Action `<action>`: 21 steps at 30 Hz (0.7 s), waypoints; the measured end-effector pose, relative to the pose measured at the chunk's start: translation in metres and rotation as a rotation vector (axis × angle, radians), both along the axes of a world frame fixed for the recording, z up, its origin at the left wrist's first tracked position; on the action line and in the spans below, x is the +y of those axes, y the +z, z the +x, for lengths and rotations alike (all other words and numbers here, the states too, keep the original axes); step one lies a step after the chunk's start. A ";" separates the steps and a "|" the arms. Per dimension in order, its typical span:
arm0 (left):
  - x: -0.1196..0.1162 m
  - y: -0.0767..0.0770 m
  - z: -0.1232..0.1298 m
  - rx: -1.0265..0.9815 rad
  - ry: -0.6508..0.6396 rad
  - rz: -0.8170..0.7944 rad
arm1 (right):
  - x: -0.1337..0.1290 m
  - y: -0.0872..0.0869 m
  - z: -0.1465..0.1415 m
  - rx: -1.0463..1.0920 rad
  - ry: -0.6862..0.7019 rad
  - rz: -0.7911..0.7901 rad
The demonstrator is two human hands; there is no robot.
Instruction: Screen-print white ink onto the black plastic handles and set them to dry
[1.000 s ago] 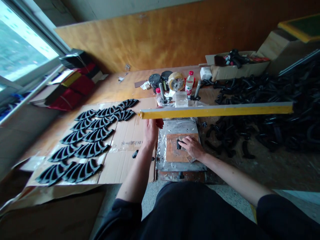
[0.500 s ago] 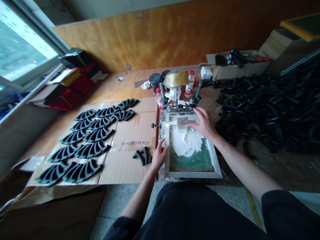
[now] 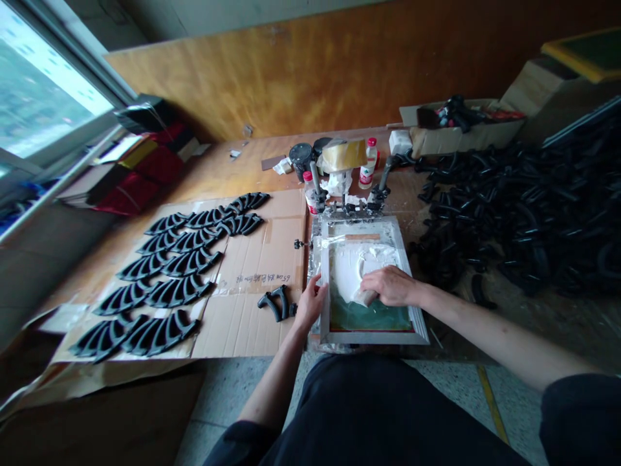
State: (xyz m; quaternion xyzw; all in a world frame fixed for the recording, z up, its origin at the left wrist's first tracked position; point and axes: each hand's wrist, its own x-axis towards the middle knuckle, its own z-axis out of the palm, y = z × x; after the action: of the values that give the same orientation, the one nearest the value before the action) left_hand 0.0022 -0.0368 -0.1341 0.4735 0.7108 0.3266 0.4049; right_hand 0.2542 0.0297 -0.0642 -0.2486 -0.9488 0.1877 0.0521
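Note:
A screen-printing frame (image 3: 421, 327) with a metal border lies in front of me, its green mesh (image 3: 369, 318) partly covered by thick white ink (image 3: 348, 275). My right hand (image 3: 392, 286) is closed around a scraper (image 3: 369, 297), whose lower part touches the near edge of the ink. Fingers and palm hide most of this tool. At the frame's left side, my left hand (image 3: 310, 303) grips the metal border, thumb toward the mesh. Just left of that hand, a few black curved plastic pieces (image 3: 277, 303) lie on the cardboard (image 3: 242, 330).
Rows of black curved parts (image 3: 158, 288) cover the cardboard's left side. A large heap of black parts (image 3: 514, 213) fills the right. Behind the frame stand a clamp assembly (image 3: 347, 208), red-capped bottles (image 3: 369, 165) and a dark tub (image 3: 301, 158). A cardboard box (image 3: 466, 139) sits behind the heap.
My right hand has taken hold of the scraper near the frame's far end and drawn it toward me through the ink. My left hand stays on the border.

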 end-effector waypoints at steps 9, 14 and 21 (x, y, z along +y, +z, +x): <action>0.000 0.008 0.001 -0.031 0.006 -0.018 | -0.023 -0.027 -0.008 0.163 -0.115 0.083; -0.002 0.025 0.001 -0.116 0.000 -0.021 | 0.014 0.006 -0.026 0.151 -0.365 0.061; 0.002 0.098 0.005 -0.404 0.065 0.129 | 0.099 0.048 0.025 0.329 -0.775 0.176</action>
State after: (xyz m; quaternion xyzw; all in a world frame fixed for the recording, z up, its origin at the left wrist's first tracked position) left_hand 0.0077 -0.0347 -0.0364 0.4003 0.6077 0.4726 0.4970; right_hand 0.2794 0.1287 -0.0159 -0.5482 -0.7766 0.1099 0.2905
